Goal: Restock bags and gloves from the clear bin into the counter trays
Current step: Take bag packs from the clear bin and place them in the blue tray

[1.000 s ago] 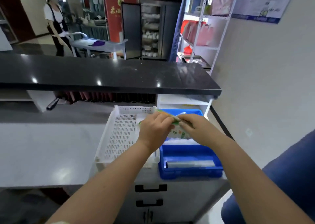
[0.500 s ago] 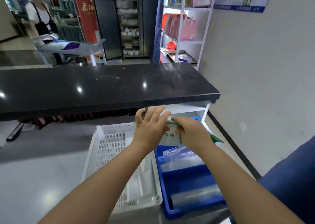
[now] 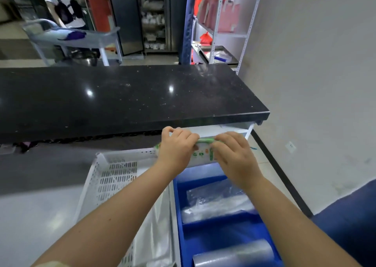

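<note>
Two hands on one packet (image 3: pixel 201 151) | left hand (image 3: pixel 176 146) grips left end | right hand (image 3: pixel 234 155) grips right end | held above blue tray (image 3: pixel 225 232), beside white tray (image 3: pixel 114 177).

white pack with green print (image 3: pixel 203 153) held flat over far end of blue tray (image 3: pixel 205 231); clear bag rolls (image 3: pixel 215 205) lie inside tray.
</note>
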